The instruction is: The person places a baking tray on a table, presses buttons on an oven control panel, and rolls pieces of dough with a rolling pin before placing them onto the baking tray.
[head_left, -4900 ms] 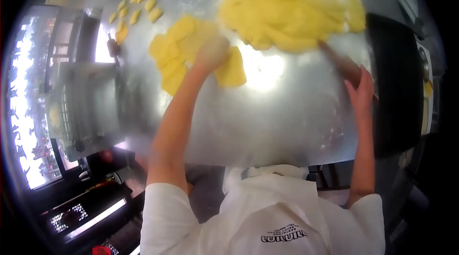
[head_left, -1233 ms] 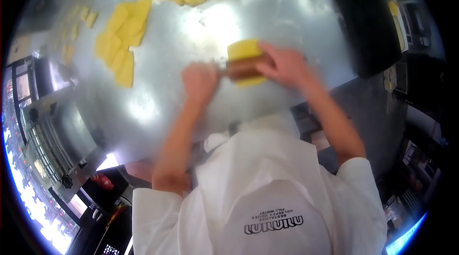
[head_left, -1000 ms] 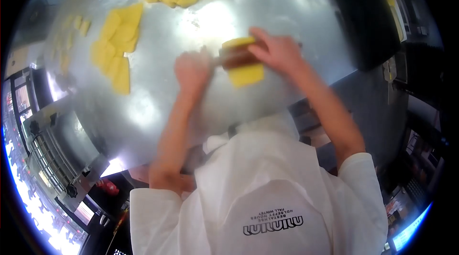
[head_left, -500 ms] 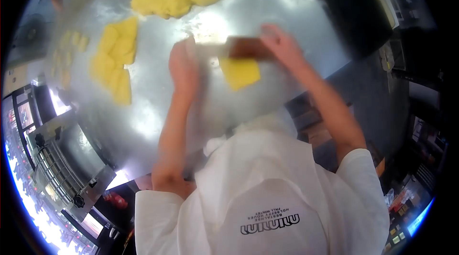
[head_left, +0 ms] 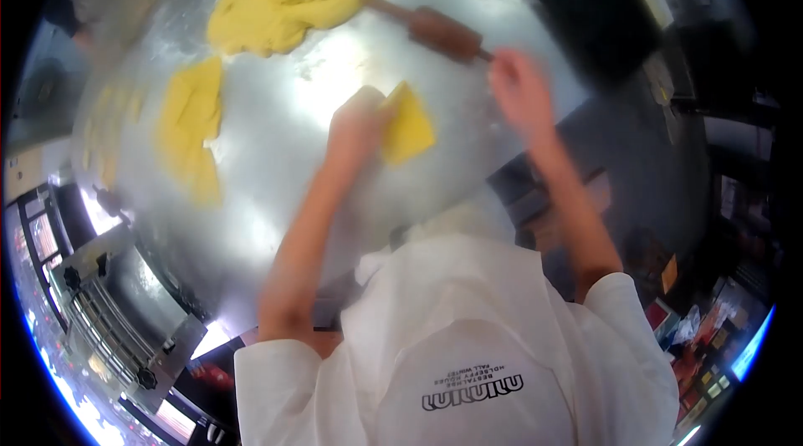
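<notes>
A small flat piece of yellow dough (head_left: 410, 130) lies on the metal table in front of me. My left hand (head_left: 358, 124) is closed at its left edge, the fingertips partly hidden, with the edge between them as far as I can see. My right hand (head_left: 520, 91) grips the near handle of a brown rolling pin (head_left: 445, 34). The pin slants up and left, beyond the dough piece, its far handle close to the big yellow dough mass (head_left: 284, 3).
Another strip of yellow dough (head_left: 191, 124) lies on the left of the metal table (head_left: 268, 170), with blurred small pieces farther left. A machine with rollers (head_left: 113, 325) stands at lower left. A dark slab-like object (head_left: 598, 7) covers the table's upper right.
My left hand has let go of the rolling pin and moved right to the dough piece. My right hand has swung the pin up off the dough. The dough piece looks turned.
</notes>
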`<state>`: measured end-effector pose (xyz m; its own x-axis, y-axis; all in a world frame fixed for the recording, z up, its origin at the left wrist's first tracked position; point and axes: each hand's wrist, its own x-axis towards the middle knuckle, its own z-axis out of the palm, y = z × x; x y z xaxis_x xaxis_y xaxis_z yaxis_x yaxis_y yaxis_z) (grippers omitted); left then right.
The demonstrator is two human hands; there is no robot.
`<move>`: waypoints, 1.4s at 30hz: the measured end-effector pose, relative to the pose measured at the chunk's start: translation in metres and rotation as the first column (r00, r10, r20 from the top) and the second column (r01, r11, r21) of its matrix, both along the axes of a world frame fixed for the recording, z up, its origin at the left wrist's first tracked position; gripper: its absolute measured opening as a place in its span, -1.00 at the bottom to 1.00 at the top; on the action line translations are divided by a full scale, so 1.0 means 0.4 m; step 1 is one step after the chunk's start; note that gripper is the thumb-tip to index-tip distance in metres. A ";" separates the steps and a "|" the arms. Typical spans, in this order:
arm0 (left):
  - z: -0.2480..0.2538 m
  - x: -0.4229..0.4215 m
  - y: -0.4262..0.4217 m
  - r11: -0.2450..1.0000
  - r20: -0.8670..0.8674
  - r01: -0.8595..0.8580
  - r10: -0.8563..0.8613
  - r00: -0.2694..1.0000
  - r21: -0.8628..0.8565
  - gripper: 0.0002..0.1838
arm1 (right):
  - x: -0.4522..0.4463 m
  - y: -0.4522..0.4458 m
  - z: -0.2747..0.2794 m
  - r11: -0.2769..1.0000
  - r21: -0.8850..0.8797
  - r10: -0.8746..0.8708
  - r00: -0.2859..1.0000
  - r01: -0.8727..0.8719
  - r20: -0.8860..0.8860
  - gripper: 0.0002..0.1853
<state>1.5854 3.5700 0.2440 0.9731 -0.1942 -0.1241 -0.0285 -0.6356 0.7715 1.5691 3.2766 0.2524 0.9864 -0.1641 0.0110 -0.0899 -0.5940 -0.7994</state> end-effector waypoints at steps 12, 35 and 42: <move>0.211 -0.116 -0.413 0.925 0.502 0.377 -0.351 0.790 0.054 -0.65 | -0.125 -0.026 0.212 -0.037 0.846 0.129 0.842 0.532 -0.523 -0.63; 0.025 0.389 -1.100 0.874 -0.250 0.266 -0.386 0.888 -0.407 -0.68 | 0.071 -0.786 0.174 0.820 0.415 -0.163 0.856 0.393 -0.490 -0.65; -0.079 0.427 -1.177 0.852 -0.083 0.487 -0.508 0.857 -0.190 -0.73 | 0.107 -0.852 0.116 0.946 0.213 -0.039 0.735 0.245 -0.677 -0.69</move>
<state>1.7563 3.0991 0.2125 0.7187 -0.6753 -0.1653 -0.2053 -0.4332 0.8776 1.6117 2.9358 0.2988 0.6918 -0.1968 -0.6947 -0.7170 -0.3007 -0.6289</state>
